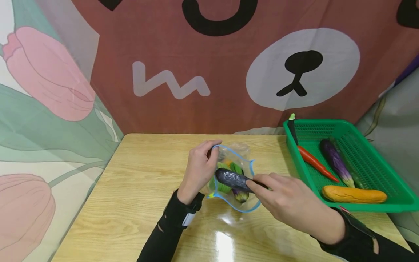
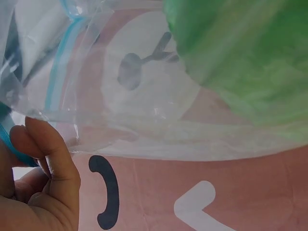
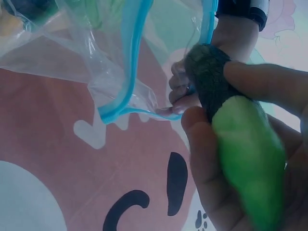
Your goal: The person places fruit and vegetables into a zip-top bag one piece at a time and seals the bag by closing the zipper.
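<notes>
My left hand (image 1: 199,167) pinches the upper left rim of a clear zip bag (image 1: 242,208) with a blue zip edge. The bag's mouth is spread wide. Inside lie several vegetables, among them green ones (image 1: 223,187) and a purple eggplant (image 1: 241,196). In my right hand (image 1: 288,200) is a dark eggplant (image 1: 230,179), gripped near its green stem end (image 3: 250,154). Its dark end reaches over the bag's mouth. Through the plastic in the left wrist view a green leafy shape (image 2: 240,57) shows, and the left fingers (image 2: 55,163) curl at the rim.
To the right stands a green basket (image 1: 386,156) on the wooden table (image 1: 131,200). It holds a purple eggplant (image 1: 335,160), a red chili pepper (image 1: 315,163), an orange-yellow long vegetable (image 1: 355,194) and a dark green-tipped vegetable (image 1: 292,129). A printed cloth (image 1: 163,116) hangs behind.
</notes>
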